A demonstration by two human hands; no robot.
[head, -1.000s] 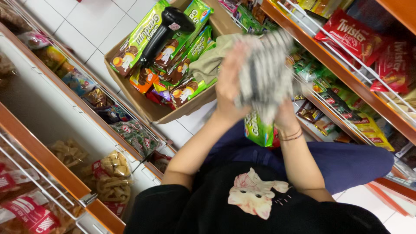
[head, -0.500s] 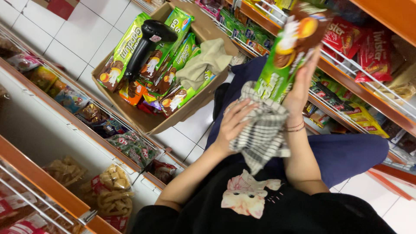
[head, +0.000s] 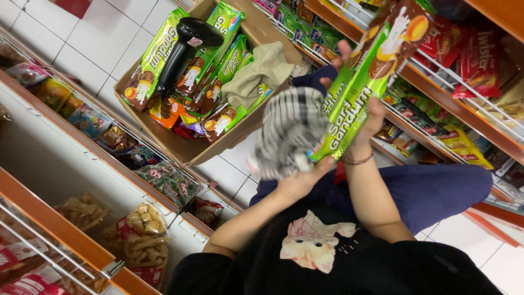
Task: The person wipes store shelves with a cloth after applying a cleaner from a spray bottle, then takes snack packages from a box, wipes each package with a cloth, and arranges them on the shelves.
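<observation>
Since half a second earlier, the checked cloth (head: 292,131) had come up from her lap and sat against the lower end of the green biscuit pack (head: 367,82), blurred with motion. Left hand (head: 300,177) was bunched into the cloth from below, fingers mostly buried in it; looked clamped on the fabric. Right hand (head: 367,123) gripped the pack from behind, fingers wrapped round its edge, beaded bracelet (head: 357,160) at the wrist. Pack stood tilted, top end up toward the right-hand shelf (head: 464,117). Far left of the hands, cardboard box (head: 180,150) on the white tile floor (head: 82,43) held more green packs, a beige rag (head: 259,71) and a black barcode scanner (head: 183,52) lying on top. Snack bags (head: 139,240) filled the low left shelf.
</observation>
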